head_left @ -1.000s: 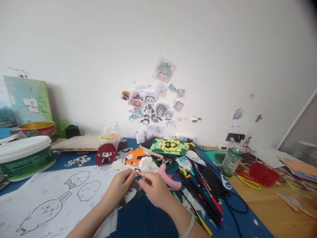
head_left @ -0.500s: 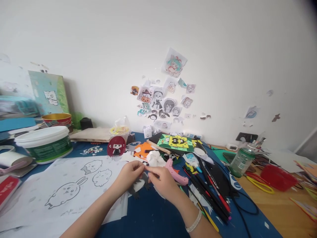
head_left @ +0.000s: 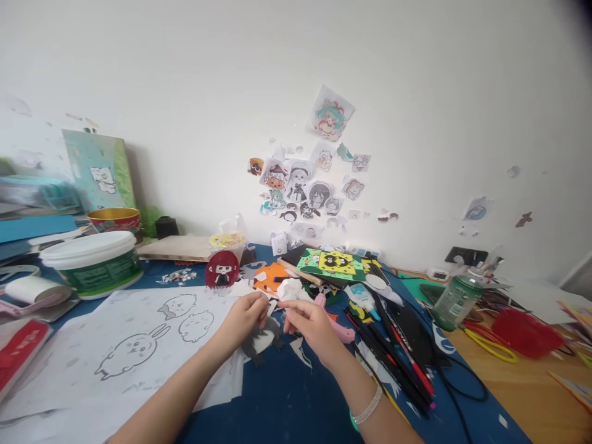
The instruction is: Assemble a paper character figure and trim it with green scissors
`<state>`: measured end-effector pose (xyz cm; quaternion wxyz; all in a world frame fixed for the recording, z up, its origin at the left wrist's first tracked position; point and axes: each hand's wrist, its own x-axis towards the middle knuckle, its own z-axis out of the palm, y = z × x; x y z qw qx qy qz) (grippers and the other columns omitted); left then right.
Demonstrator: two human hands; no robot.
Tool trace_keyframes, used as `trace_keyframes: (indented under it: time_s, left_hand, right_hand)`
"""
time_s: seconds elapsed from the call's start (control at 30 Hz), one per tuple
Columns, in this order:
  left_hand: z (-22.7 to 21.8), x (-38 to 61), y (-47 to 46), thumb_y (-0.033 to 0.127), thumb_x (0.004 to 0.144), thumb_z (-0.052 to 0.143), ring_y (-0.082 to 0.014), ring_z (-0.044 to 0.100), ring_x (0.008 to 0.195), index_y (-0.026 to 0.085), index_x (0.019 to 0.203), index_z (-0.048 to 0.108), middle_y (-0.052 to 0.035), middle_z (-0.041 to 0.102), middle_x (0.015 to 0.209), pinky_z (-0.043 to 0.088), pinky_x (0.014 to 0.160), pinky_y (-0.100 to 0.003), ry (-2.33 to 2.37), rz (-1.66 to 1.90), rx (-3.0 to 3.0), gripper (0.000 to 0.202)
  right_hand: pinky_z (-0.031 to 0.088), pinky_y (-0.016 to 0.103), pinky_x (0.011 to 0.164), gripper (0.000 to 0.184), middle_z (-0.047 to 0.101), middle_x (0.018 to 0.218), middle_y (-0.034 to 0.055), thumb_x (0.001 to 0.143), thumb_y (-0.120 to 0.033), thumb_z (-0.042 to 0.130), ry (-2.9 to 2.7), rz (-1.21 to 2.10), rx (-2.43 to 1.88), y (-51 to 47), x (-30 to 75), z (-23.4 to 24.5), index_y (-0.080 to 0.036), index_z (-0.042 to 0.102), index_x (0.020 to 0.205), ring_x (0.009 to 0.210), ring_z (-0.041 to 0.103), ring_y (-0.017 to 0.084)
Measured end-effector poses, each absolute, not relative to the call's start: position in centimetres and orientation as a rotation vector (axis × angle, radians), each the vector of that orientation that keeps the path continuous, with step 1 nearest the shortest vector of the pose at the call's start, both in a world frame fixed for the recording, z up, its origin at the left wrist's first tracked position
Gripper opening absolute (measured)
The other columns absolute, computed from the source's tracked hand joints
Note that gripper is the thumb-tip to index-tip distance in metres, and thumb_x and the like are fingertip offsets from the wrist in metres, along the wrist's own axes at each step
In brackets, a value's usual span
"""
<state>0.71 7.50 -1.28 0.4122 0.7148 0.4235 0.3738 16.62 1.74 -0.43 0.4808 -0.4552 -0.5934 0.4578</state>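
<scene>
Left hand point(head_left: 248, 317): fingers curled, thumb up near the forefinger, a narrow closing; whether a scrap sits in the pinch, too small to tell.
Right hand point(head_left: 309, 324): loosely curled, forefinger pointing at the left hand, thumb parted from it; nothing seen in the gap.
Between fingertips: near each other, apart; pale bits there may belong to the table behind.
Grey-and-white cut-out point(head_left: 262, 340): on the blue tabletop point(head_left: 272, 407), below and between the hands, partly hidden by the left; not visibly held.
Step in hand: fingertip handling of some tiny piece, by my reading.
Next move calls for: a light pinch and a clear view of the cut-out, I judge.
Just right: white paper sliver point(head_left: 301, 353); pink glue gun point(head_left: 342, 333) partly behind the right hand.
Beyond fingers: crumpled white tissue point(head_left: 292, 288).
Farther right: pens point(head_left: 393, 364), bunched.
Left side: drawing sheets point(head_left: 157, 376), under the left forearm.
</scene>
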Motion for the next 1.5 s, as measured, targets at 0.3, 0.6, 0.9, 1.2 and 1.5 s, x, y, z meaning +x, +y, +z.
trace_keyframes:
  time_s: [0.3, 0.6, 0.9, 1.2, 1.5]
  left_hand:
    - [-1.3, 1.0, 7.0, 0.042, 0.074, 0.048, -0.0152, 0.053, 0.058, 0.017, 0.068, 0.06, 0.0, 0.059, 0.058, 0.039, 0.056, -0.026, 1.099, 0.909, 1.841, 0.028]
    - [-1.6, 0.9, 7.2, 0.041, 0.072, 0.047, -0.0156, 0.054, 0.052, 0.016, 0.064, 0.058, -0.0006, 0.059, 0.051, 0.04, 0.053, -0.027, 1.199, 0.875, 1.811, 0.028]
    - [-1.4, 1.3, 6.7, 0.034, 0.07, 0.045, -0.0128, 0.041, 0.053, 0.02, 0.054, 0.044, 0.0044, 0.046, 0.052, 0.029, 0.05, -0.024, 1.255, 0.942, 1.94, 0.021]
    - [-1.6, 1.3, 7.1, 0.036, 0.076, 0.034, -0.013, 0.042, 0.048, 0.022, 0.057, 0.038, 0.0055, 0.044, 0.047, 0.032, 0.049, -0.025, 1.229, 0.916, 1.912, 0.024]
    - [-1.1, 1.4, 6.7, 0.043, 0.075, 0.04, -0.0138, 0.046, 0.053, 0.02, 0.062, 0.049, 0.0035, 0.049, 0.053, 0.034, 0.052, -0.025, 1.17, 0.865, 1.929, 0.028]
  right_hand:
    - [0.039, 0.023, 0.058, 0.034, 0.057, 0.062, 0.0004, 0.081, -0.022, 0.047, -1.543, 1.035, -1.148, 1.9, 16.6, -1.1, -0.016, 0.063, 0.111, 0.06, 0.049, 0.011]
    - [0.038, 0.023, 0.053, 0.041, 0.063, 0.066, 0.0018, 0.081, -0.02, 0.045, -1.762, 0.844, -1.234, 2.0, 16.3, -1.9, -0.019, 0.056, 0.12, 0.057, 0.05, 0.011]
    - [0.037, 0.022, 0.052, 0.041, 0.062, 0.065, 0.0009, 0.081, -0.02, 0.044, -1.753, 0.884, -1.23, 1.8, 16.4, -1.5, -0.021, 0.056, 0.121, 0.054, 0.047, 0.01]
    - [0.04, 0.023, 0.057, 0.039, 0.06, 0.063, 0.0022, 0.08, -0.02, 0.046, -1.566, 1.027, -1.225, 2.0, 16.4, -1.2, -0.013, 0.06, 0.116, 0.058, 0.048, 0.011]
    - [0.039, 0.023, 0.055, 0.037, 0.058, 0.061, 0.0006, 0.081, -0.02, 0.045, -1.598, 1.003, -1.205, 1.8, 16.5, -0.9, -0.019, 0.061, 0.114, 0.057, 0.047, 0.01]
